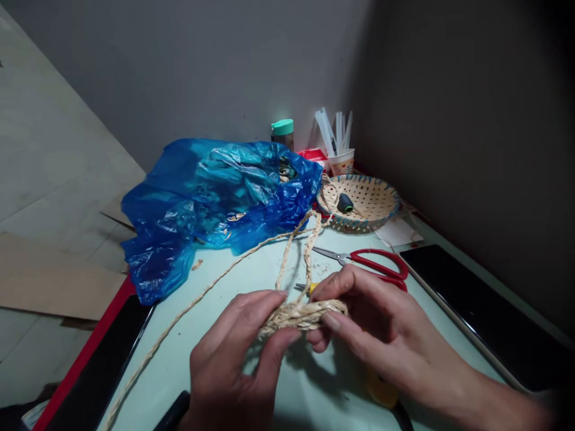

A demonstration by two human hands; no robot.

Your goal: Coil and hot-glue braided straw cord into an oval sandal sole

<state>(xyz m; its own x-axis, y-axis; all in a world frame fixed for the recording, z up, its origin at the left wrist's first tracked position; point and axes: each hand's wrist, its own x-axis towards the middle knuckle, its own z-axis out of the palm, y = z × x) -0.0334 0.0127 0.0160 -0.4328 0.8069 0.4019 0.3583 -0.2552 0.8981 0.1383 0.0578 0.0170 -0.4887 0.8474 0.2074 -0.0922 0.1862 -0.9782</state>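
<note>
Between my two hands is a small coiled piece of braided straw cord, held above the table. My left hand pinches its left end with thumb and fingers. On the right end, my right hand grips it between thumb and forefinger. Two strands of the cord rise from the piece toward the back. A long straw cord runs from there down to the lower left. Behind my right hand lie red-handled scissors, partly hidden by it. A yellow-handled tool shows beneath my right wrist.
A crumpled blue plastic bag fills the back left. Behind stand a green-lidded container and a paper cup of clear sticks. A woven basket holds a dark thread spool. A black-screened device lies right.
</note>
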